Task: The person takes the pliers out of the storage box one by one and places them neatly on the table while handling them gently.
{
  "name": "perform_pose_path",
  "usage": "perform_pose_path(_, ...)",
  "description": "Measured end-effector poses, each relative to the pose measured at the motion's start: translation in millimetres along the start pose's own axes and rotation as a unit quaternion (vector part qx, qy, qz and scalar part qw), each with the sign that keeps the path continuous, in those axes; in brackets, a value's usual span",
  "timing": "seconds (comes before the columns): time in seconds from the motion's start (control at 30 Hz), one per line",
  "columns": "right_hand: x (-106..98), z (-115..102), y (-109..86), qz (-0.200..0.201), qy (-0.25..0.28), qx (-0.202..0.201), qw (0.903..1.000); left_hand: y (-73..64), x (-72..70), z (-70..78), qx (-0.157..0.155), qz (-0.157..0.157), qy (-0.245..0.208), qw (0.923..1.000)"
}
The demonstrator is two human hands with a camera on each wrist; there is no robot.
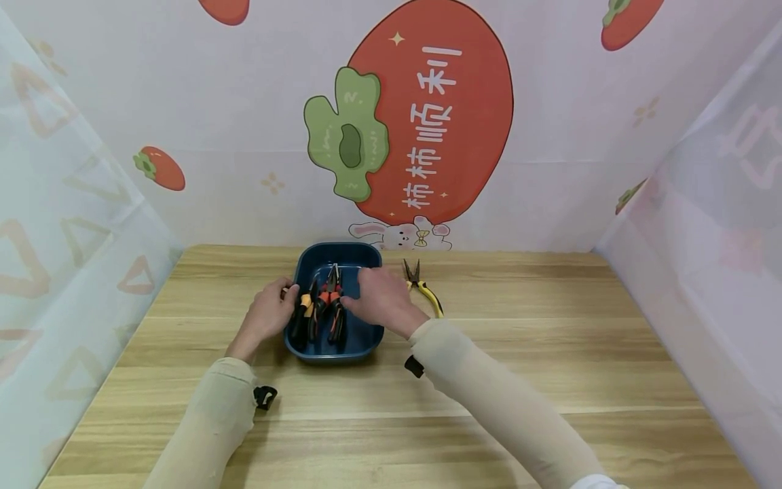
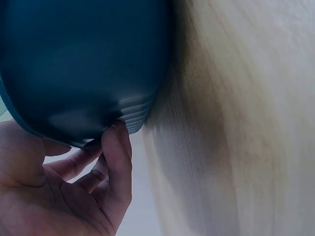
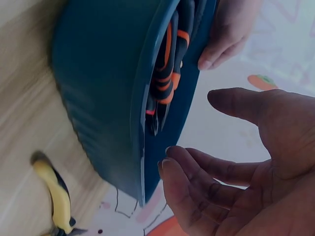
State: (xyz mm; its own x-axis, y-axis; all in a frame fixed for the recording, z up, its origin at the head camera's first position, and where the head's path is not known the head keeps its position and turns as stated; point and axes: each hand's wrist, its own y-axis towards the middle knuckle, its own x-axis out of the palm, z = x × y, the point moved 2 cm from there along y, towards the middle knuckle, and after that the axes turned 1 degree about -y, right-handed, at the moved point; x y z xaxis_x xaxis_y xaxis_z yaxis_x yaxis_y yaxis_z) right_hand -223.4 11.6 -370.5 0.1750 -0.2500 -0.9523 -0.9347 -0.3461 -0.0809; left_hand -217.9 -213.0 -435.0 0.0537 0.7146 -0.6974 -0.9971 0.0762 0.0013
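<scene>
A dark blue plastic bin [image 1: 360, 348] stands on the table, with several pliers [image 1: 336, 319] lying side by side in it. Their handles are black with orange, and their jaws point to the back. My left hand [image 1: 269, 309] holds the bin's left side, its thumb at the rim and its fingers [image 2: 118, 162] against the outer wall. Over the right rim hovers my right hand [image 1: 381, 299], thumb and fingers spread apart with nothing between them in the right wrist view. Yellow-handled long-nose pliers [image 1: 432, 297] lie on the table just right of the bin, partly hidden by that hand.
The wooden table [image 1: 550, 353] runs back to a printed cloth wall [image 1: 244, 122] close behind the bin. More cloth hangs at the left and right sides. A black strap piece [image 1: 414, 367] sticks out below the right sleeve.
</scene>
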Motion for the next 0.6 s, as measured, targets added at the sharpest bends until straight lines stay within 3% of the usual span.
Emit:
perform_pose_path(0.33, 11, -12, 7.9, -0.001, 0.006, -0.008, 0.9999, -0.1, 0.3, 0.1, 0.006, 0.001, -0.002, 1.0000)
perform_pose_path(0.6, 16, -21, 15.4, -0.025, 0.035, 0.015, 0.9990, -0.3, -0.4, 0.9, -0.001, -0.010, -0.012, 0.9999)
